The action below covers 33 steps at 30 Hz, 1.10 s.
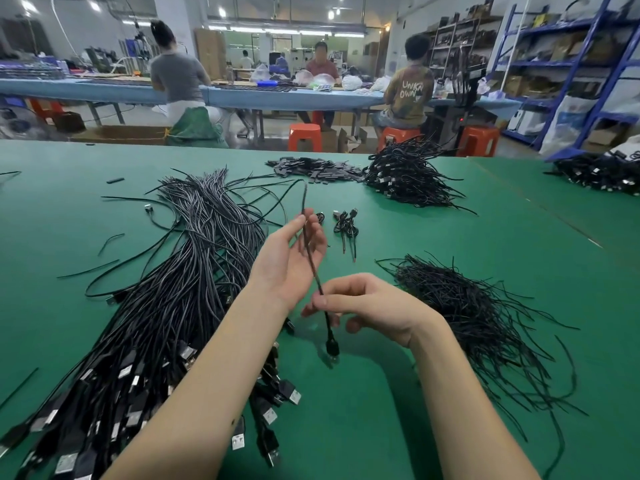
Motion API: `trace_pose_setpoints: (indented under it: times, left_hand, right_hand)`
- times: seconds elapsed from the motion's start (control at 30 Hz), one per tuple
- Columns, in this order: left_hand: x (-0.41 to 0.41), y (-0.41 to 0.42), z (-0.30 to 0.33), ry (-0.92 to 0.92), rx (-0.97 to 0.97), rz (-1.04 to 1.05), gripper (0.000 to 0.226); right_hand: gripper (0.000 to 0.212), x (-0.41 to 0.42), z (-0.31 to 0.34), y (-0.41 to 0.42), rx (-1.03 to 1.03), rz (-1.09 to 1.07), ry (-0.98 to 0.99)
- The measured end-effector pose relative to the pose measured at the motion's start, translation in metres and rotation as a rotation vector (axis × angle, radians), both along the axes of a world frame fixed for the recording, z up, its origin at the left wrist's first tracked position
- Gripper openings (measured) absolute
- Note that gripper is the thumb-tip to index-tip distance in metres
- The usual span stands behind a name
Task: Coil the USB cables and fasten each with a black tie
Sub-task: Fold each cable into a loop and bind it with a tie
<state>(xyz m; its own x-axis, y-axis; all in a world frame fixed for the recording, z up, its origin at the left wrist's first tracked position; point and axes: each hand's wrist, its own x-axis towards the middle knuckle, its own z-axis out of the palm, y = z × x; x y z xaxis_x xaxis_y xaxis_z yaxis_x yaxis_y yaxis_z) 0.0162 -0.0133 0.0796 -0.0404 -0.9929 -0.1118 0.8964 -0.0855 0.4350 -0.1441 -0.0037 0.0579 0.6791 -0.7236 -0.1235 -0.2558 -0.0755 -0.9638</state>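
One black USB cable (313,265) runs taut between my hands above the green table (398,427). My left hand (291,258) is raised palm up, and the cable's upper part lies between its thumb and fingertips. Lower down, my right hand (370,306) pinches the cable between thumb and forefinger. The plug (331,348) hangs below that pinch. A big bundle of loose USB cables (166,306) lies to the left. The heap of thin black ties (467,306) sits to the right. Two coiled, tied cables (346,226) lie just beyond my hands.
A pile of finished cables (405,178) and a heap of small flat black parts (311,169) lie at the table's far side. More cables (602,173) sit at far right. Stray ties (107,240) lie on the left. Beyond the table, people sit at a blue bench.
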Motion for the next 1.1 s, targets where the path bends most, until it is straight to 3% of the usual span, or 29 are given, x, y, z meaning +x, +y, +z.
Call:
trace_pose_setpoints:
  times: [0.07, 0.1, 0.17, 0.23, 0.3, 0.33, 0.4, 0.5, 0.57, 0.63, 0.67, 0.73, 0.8, 0.87, 0.93, 1.03, 1.1]
  left_hand:
    - [0.003, -0.003, -0.005, -0.253, -0.012, 0.14, 0.015]
    - [0.006, -0.004, -0.009, -0.471, -0.018, 0.227, 0.013]
    - [0.016, -0.003, -0.016, -1.039, -0.008, 0.428, 0.008]
    - [0.025, 0.0, -0.024, -1.67, -0.046, 0.619, 0.029]
    - [0.027, 0.003, -0.028, -2.093, -0.348, 0.761, 0.053]
    - [0.023, 0.004, -0.027, -2.159, -0.565, 0.732, 0.054]
    - [0.009, 0.006, -0.027, -2.078, -0.875, 0.474, 0.041]
    - [-0.012, 0.009, -0.034, -1.915, -0.903, 0.097, 0.017]
    - [-0.017, 0.009, -0.041, -1.939, -0.847, 0.11, 0.015]
    - [-0.018, 0.007, -0.046, -1.878, -0.699, 0.185, 0.025]
    - [-0.019, 0.006, -0.045, -1.758, -0.567, 0.18, 0.032]
    - [-0.024, 0.007, -0.038, -1.33, -0.302, 0.058, 0.044]
    - [-0.029, 0.007, -0.028, -0.873, -0.154, -0.089, 0.048]
    - [-0.03, 0.007, -0.021, -0.56, -0.111, -0.155, 0.046]
    - [-0.027, 0.008, -0.017, -0.419, -0.104, -0.156, 0.043]
    - [-0.023, 0.009, -0.016, -0.301, -0.063, -0.108, 0.04]
    - [-0.017, 0.008, -0.015, -0.212, -0.029, -0.075, 0.038]
  right_hand:
    - [0.009, -0.006, 0.002, -0.002, -0.014, -0.05, 0.032]
    - [0.011, -0.009, 0.004, -0.003, -0.013, -0.083, 0.043]
    - [0.024, -0.018, 0.007, -0.007, 0.0, -0.169, 0.025]
    - [0.022, -0.027, 0.011, -0.011, 0.01, -0.265, -0.031]
    - [0.013, -0.034, 0.015, -0.013, 0.0, -0.31, -0.048]
    - [0.012, -0.036, 0.016, -0.014, -0.017, -0.318, -0.025]
    - [0.015, -0.037, 0.02, -0.014, -0.034, -0.356, 0.002]
    - [0.019, -0.037, 0.023, -0.016, -0.046, -0.466, 0.033]
    - [0.018, -0.04, 0.026, -0.016, -0.012, -0.55, 0.065]
    - [0.024, -0.043, 0.032, -0.016, 0.086, -0.6, -0.086]
    - [0.027, -0.045, 0.035, -0.016, 0.124, -0.599, -0.231]
    - [0.027, -0.045, 0.038, -0.017, 0.148, -0.6, -0.459]
    - [0.019, -0.042, 0.03, -0.02, -0.003, -0.624, -0.357]
    - [0.032, -0.033, 0.017, -0.02, -0.15, -0.532, -0.142]
    - [0.042, -0.023, 0.005, -0.014, -0.161, -0.36, -0.027]
    - [0.025, -0.014, -0.006, -0.008, -0.204, -0.093, 0.182]
    - [0.017, -0.011, -0.006, -0.007, -0.189, -0.033, 0.144]
